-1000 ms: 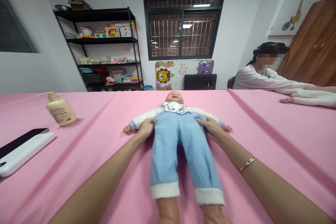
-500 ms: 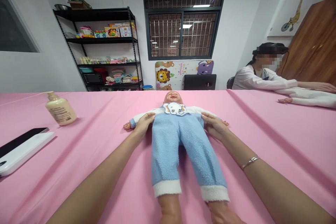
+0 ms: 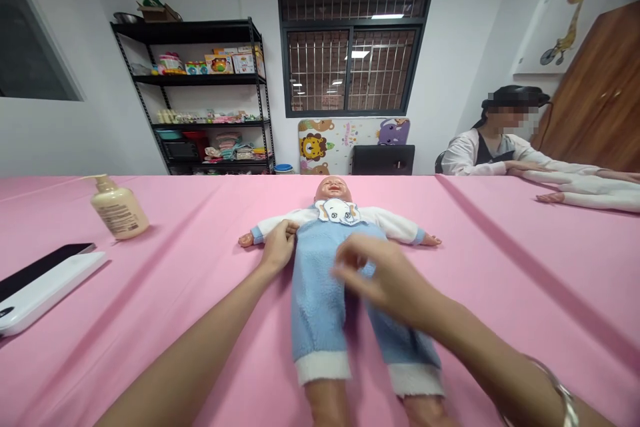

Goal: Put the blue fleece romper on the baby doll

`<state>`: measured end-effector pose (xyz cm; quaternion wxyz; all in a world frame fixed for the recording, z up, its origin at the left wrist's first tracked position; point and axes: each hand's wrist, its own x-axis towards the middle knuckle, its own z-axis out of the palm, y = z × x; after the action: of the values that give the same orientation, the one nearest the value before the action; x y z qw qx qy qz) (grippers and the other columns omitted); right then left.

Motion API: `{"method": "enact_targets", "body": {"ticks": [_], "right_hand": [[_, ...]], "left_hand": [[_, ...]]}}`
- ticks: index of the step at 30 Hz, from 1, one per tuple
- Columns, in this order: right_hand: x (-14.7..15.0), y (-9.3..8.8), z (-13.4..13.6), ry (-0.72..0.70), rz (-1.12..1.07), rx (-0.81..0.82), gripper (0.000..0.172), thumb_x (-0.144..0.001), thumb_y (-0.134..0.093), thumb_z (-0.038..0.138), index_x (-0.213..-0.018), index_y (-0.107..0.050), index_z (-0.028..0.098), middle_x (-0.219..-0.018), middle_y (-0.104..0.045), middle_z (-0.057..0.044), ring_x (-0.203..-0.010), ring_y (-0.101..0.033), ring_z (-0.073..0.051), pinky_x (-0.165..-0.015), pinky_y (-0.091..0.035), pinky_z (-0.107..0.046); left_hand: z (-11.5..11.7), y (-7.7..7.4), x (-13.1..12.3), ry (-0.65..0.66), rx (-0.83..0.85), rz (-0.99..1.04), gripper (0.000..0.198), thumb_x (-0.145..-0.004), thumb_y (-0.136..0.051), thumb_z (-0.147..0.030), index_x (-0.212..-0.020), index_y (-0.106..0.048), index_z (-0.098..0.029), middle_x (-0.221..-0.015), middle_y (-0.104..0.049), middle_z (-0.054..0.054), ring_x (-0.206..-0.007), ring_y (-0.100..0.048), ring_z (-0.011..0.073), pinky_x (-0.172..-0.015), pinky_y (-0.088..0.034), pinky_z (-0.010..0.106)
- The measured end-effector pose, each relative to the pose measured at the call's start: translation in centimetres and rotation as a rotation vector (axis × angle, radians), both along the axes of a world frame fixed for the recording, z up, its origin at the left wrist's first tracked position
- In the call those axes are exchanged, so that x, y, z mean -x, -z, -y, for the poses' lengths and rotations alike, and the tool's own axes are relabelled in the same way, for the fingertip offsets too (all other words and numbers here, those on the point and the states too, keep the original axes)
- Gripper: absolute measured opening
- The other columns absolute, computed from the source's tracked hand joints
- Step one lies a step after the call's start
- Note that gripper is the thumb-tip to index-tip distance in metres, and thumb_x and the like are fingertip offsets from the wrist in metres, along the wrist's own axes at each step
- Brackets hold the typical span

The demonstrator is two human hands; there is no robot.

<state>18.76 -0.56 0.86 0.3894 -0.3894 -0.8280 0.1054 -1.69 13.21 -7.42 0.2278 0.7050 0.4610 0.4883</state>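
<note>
A baby doll in a light-blue fleece suit with white sleeves and an elephant bib lies on its back on the pink table, head away from me. My left hand rests against the doll's side under its arm, fingers curled on the blue fabric. My right hand is raised above the doll's legs, blurred by motion, its fingers loosely bent with nothing visible in them.
A cream pump bottle stands at the left. A white case with a dark phone lies at the left edge. A person in white sits at the far right with another doll. A black shelf lines the back wall.
My right hand has left the doll's side and lifted toward the middle, over the doll's legs. My left hand stays at the doll's side. The view shifted slightly.
</note>
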Motion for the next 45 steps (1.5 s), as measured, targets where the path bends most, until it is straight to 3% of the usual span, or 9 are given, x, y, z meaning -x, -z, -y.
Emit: {"method": "enact_targets", "body": {"ticks": [2,5,10,14,20,26,31,38,45], "right_hand": [[2.2,-0.4,3.2,-0.251,0.381,0.006,0.014,-0.076,-0.060,0.032,-0.073,-0.055,0.019,-0.072,-0.058,0.000,-0.061,-0.049,-0.012,-0.053,-0.034,-0.024],[3.9,1.4,5.5,-0.199,0.629,-0.253,0.016,-0.071,-0.064,0.024,-0.065,-0.051,0.017,-0.063,-0.054,-0.002,-0.058,-0.047,-0.016,-0.045,-0.025,-0.028],[5.2,4.4,5.8,-0.237,0.639,-0.404,0.016,-0.075,-0.060,0.021,-0.066,-0.047,0.018,-0.059,-0.050,-0.001,-0.050,-0.041,-0.014,-0.041,-0.020,-0.029],[6.3,3.2,5.8,-0.307,0.570,-0.352,0.016,-0.078,-0.058,0.027,-0.069,-0.049,0.018,-0.062,-0.053,-0.001,-0.051,-0.042,-0.014,-0.043,-0.024,-0.028],[2.5,0.7,-0.3,0.034,0.265,-0.082,0.020,-0.082,-0.053,0.027,-0.099,-0.055,0.017,-0.097,-0.060,-0.007,-0.092,-0.053,-0.021,-0.080,-0.042,-0.036],[-2.9,5.6,-7.6,0.155,-0.045,0.272,0.061,-0.079,-0.049,0.050,-0.130,-0.040,0.020,-0.140,-0.033,-0.011,-0.129,-0.027,-0.027,-0.106,-0.020,-0.047],[-4.8,8.4,-9.5,0.262,-0.509,0.312,0.041,-0.078,-0.046,0.047,-0.103,-0.060,0.016,-0.111,-0.060,-0.009,-0.107,-0.051,-0.024,-0.098,-0.034,-0.039],[-7.1,10.7,-11.1,0.483,-0.370,0.343,0.021,-0.073,-0.050,0.033,-0.075,-0.066,0.020,-0.087,-0.068,-0.007,-0.090,-0.058,-0.027,-0.083,-0.041,-0.039],[-7.3,11.2,-11.6,0.437,-0.206,0.316,0.026,-0.078,-0.042,0.026,-0.082,-0.067,0.022,-0.093,-0.067,-0.006,-0.089,-0.059,-0.024,-0.077,-0.042,-0.033]], "left_hand": [[-0.1,0.2,0.0,0.012,0.001,0.004,0.015,-0.073,-0.045,-0.012,-0.083,-0.055,-0.017,-0.084,-0.062,0.004,-0.077,-0.059,0.0177,-0.076,-0.046,0.033],[-0.2,0.4,-0.1,0.021,-0.017,0.001,0.014,-0.074,-0.045,-0.013,-0.084,-0.055,-0.017,-0.084,-0.062,0.004,-0.078,-0.059,0.0180,-0.077,-0.045,0.033],[-0.1,0.3,-0.2,-0.001,-0.043,-0.017,0.012,-0.075,-0.047,-0.016,-0.084,-0.055,-0.018,-0.086,-0.063,0.004,-0.081,-0.058,0.0191,-0.078,-0.044,0.033],[0.3,-0.3,-0.2,-0.046,-0.033,-0.022,0.014,-0.079,-0.044,-0.022,-0.084,-0.056,-0.018,-0.088,-0.063,0.004,-0.085,-0.057,0.0206,-0.081,-0.041,0.034],[0.8,-1.1,-0.4,-0.032,-0.007,-0.053,0.030,-0.081,-0.045,-0.044,-0.074,-0.055,-0.017,-0.078,-0.061,0.003,-0.077,-0.054,0.0202,-0.073,-0.040,0.031],[0.2,-1.2,0.7,-0.089,0.045,-0.177,0.027,-0.073,-0.053,-0.041,-0.059,-0.048,-0.018,-0.061,-0.055,0.000,-0.065,-0.052,0.0187,-0.064,-0.038,0.029],[0.7,-2.1,0.6,-0.226,0.044,-0.100,0.007,-0.072,-0.052,-0.026,-0.072,-0.049,-0.019,-0.076,-0.060,0.002,-0.075,-0.056,0.0203,-0.068,-0.040,0.030],[2.5,-6.4,-7.4,-0.031,-0.124,-0.211,0.019,-0.077,-0.049,-0.021,-0.094,-0.055,-0.016,-0.103,-0.060,0.011,-0.099,-0.053,0.0242,-0.088,-0.038,0.036],[1.6,-4.0,-11.4,-0.013,-0.150,-0.601,0.043,-0.080,-0.048,-0.037,-0.121,-0.052,-0.022,-0.130,-0.046,0.013,-0.123,-0.029,0.0383,-0.100,-0.006,0.063]]}}
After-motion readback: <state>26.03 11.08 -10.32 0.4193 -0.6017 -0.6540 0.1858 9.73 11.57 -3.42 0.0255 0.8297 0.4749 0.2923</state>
